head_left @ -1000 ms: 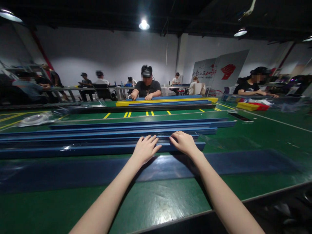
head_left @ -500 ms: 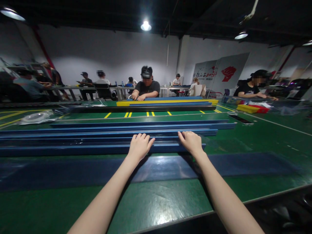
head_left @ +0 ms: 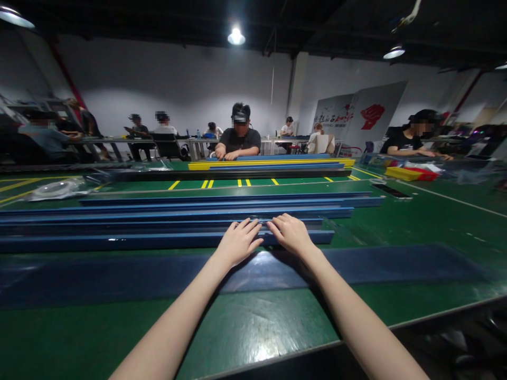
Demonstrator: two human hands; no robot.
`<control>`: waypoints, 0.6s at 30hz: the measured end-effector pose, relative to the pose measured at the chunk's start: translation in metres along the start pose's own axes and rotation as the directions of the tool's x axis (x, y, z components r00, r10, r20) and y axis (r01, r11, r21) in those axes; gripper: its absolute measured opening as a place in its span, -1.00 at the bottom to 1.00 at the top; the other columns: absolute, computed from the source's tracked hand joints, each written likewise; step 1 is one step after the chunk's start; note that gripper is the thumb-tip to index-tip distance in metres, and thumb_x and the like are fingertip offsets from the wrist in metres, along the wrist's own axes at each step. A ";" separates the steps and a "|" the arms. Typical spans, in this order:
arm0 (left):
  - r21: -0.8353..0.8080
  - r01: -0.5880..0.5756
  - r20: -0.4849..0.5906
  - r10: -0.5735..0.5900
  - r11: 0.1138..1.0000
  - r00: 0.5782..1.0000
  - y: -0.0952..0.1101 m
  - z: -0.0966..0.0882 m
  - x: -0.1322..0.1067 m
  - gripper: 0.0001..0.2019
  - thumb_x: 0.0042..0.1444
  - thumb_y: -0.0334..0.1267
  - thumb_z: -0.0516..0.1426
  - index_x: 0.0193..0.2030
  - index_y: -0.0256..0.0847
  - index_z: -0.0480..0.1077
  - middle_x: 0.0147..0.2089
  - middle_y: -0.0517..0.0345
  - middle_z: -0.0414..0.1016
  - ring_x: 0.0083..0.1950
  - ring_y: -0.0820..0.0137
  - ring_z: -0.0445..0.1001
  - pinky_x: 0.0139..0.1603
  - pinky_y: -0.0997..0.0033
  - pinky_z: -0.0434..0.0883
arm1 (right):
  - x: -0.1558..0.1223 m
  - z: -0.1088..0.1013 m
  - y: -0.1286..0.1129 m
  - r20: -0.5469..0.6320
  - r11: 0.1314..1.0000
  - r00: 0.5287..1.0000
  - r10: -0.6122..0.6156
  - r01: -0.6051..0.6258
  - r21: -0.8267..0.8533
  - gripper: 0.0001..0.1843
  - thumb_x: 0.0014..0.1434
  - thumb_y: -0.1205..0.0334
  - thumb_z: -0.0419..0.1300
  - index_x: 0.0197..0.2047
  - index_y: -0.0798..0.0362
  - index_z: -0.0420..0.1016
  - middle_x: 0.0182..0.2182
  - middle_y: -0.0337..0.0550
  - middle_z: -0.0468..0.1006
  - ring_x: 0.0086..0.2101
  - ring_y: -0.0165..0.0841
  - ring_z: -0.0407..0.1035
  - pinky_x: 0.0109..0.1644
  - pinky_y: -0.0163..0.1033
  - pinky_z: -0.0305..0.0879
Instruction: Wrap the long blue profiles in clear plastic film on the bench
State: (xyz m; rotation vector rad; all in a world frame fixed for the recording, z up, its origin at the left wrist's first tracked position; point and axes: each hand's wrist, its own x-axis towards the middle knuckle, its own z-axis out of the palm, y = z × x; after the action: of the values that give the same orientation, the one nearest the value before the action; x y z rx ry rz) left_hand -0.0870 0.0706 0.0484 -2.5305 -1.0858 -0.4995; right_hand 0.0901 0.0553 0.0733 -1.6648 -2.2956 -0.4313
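A long blue channel-shaped strip (head_left: 158, 241) lies crosswise on the green table, nearest me among several similar strips. My left hand (head_left: 240, 244) reaches over its near edge, fingers stretched forward and slightly apart, thumb pointing right. Close by on the right, my right hand (head_left: 291, 235) rests over the same strip with its fingers extended toward the left hand. A small gap separates the fingertips, where something shiny shows in the channel; I cannot make out what it is. Between me and the strip, a flat bluish see-through sheet (head_left: 380, 264) lies under my forearms.
More blue strips (head_left: 356, 201) lie behind, then a black strip (head_left: 277, 173) and a yellow strip (head_left: 336, 163). A phone (head_left: 392, 191) and a yellow tray (head_left: 402, 173) are at right. A clear-wrapped roll (head_left: 57, 188) lies left. A co-worker (head_left: 240, 138) sits opposite.
Both hands have moved inward along the near blue strip, the left one rightward and the right one leftward, so the gap between them is much smaller.
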 end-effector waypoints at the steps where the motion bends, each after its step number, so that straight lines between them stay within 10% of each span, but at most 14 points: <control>1: -0.003 0.003 0.008 -0.003 1.000 1.000 0.000 0.000 0.000 -0.62 0.22 -0.07 -0.13 0.11 -0.10 0.24 0.18 0.14 0.25 0.19 0.30 0.20 0.04 0.25 0.20 | 0.000 0.000 0.002 -0.004 1.000 1.000 0.012 -0.012 0.005 -0.49 0.29 0.08 -0.26 -0.30 0.05 0.47 -0.29 -0.10 0.53 -0.20 -0.35 0.33 -0.18 -0.33 0.12; 18: 0.085 0.281 -0.108 -0.272 0.956 0.956 -0.015 -0.016 0.002 -0.56 0.23 -0.08 -0.18 -0.39 -0.25 0.42 -0.32 0.00 0.51 -0.20 0.25 0.41 -0.07 0.17 0.15 | -0.002 0.000 0.027 -0.177 0.919 0.919 0.353 -0.376 -0.121 -0.44 0.27 0.10 -0.24 -0.46 0.08 0.52 -0.44 -0.05 0.55 -0.39 -0.34 0.42 -0.41 -0.32 0.03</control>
State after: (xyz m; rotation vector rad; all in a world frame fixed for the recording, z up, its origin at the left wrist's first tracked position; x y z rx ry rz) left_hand -0.0992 0.0747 0.0658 -2.2551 -1.4008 -0.6157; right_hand 0.1167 0.0613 0.0746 -2.0057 -1.8261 -0.6343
